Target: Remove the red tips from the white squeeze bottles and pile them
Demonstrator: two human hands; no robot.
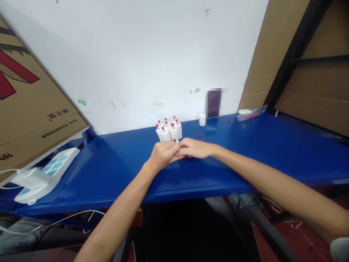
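Both my hands meet at the middle of the blue table (272, 145). My left hand (162, 154) is closed around a small white bottle with a red cap (176, 141), which pokes up between the fingers. My right hand (195, 148) presses against it with fingers pinched at the same bottle. Just behind the hands stands a cluster of several white bottles with red caps (169, 130).
A single white bottle without a cap (202, 119) stands by the wall beside a dark blurred object (214, 103). Loose red caps (200, 136) lie near it. A clear bag (251, 113) lies far right, a white power strip (43, 174) far left, cardboard boxes on both sides.
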